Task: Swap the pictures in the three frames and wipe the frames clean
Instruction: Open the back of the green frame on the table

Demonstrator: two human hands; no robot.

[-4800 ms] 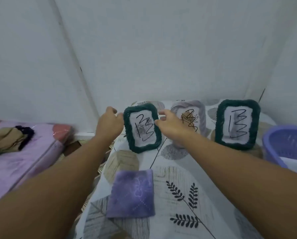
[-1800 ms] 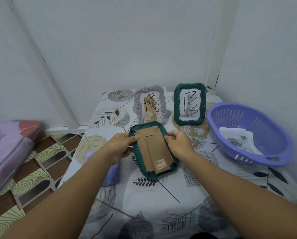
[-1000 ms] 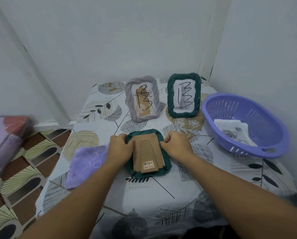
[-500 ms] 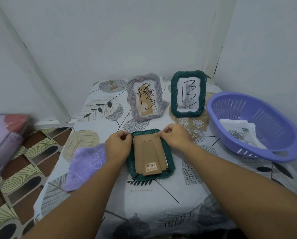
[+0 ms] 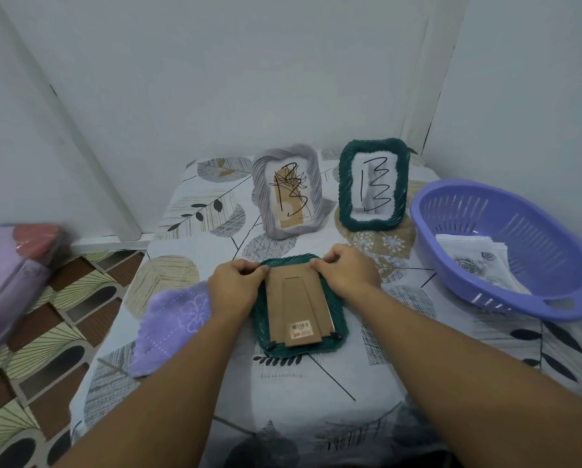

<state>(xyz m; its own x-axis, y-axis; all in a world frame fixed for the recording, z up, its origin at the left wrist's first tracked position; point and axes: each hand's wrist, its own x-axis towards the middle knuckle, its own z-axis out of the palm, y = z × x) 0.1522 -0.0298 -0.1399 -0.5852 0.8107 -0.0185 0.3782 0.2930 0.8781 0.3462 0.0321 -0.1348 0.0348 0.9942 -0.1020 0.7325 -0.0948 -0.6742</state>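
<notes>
A dark green frame point(image 5: 337, 336) lies face down on the table in front of me, its brown cardboard back and stand facing up. My left hand point(image 5: 235, 290) and my right hand point(image 5: 347, 275) sit at its top corners, fingertips curled and pinching at the upper edge of the backing. A grey frame point(image 5: 288, 190) and a second green frame point(image 5: 372, 185) stand upright behind, each showing a scribbled picture. A purple cloth point(image 5: 173, 322) lies to the left of the flat frame, partly under my left wrist.
A purple plastic basket point(image 5: 505, 248) with folded printed papers point(image 5: 475, 261) stands at the right. The table point(image 5: 299, 393) has a leaf-patterned cover and sits in a wall corner. A pink mattress edge point(image 5: 9, 275) and tiled floor lie at the left.
The left green frame was taken from its standing place and laid face down. Since then both hands have slid from its sides up to its top corners.
</notes>
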